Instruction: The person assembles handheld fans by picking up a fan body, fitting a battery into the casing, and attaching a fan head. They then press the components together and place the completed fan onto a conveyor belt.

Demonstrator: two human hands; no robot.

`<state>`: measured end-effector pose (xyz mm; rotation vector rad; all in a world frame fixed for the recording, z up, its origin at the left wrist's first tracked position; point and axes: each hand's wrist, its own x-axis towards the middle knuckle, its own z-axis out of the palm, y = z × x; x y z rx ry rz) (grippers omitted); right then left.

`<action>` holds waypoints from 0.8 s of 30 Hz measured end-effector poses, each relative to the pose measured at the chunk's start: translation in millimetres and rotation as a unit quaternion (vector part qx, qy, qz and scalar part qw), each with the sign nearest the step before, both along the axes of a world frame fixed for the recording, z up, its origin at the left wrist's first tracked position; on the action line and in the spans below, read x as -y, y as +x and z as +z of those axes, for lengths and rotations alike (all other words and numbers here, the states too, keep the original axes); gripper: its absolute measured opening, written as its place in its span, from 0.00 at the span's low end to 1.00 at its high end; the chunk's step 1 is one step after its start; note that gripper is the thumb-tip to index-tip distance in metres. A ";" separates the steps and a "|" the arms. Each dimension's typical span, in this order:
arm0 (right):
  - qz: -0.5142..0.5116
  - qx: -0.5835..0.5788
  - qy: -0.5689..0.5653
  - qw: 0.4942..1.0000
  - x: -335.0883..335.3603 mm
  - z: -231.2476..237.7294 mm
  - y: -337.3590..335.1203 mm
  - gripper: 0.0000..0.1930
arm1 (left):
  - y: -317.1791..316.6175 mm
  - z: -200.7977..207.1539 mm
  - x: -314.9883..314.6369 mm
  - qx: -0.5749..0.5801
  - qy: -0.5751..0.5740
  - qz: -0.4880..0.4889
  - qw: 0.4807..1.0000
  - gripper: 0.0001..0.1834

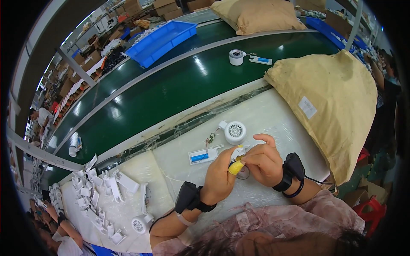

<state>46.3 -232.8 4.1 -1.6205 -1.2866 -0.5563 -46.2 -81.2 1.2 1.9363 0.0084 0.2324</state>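
Note:
My left hand (220, 176) is closed on a small white plastic piece (240, 151), holding it up over the table. Yellow wrapping covers my left thumb. My right hand (265, 164) pinches at the same piece, fingertips meeting my left ones; the exact contact is partly hidden. A thin dark wire loops below the fingers. Just beyond my hands lies a round white fan head (235, 132) with a slotted grille. Beside it sits a small green circuit board (211, 137), wired to a white handle shell (213, 152) that holds a blue battery (199, 158).
White plastic shells (96, 187) are heaped at the left, near another fan head (139, 224). Behind the table runs a green conveyor (171, 91) carrying a fan unit (236, 57) and a blue tray (162, 42). A large brown paper sack (329, 98) stands at the right.

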 end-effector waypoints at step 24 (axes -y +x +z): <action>-0.044 -0.013 -0.029 0.999 0.5 -8.1 -4.8 0.14 | 17.1 12.3 -18.6 0.140 -0.095 -0.016 0.985 0.18</action>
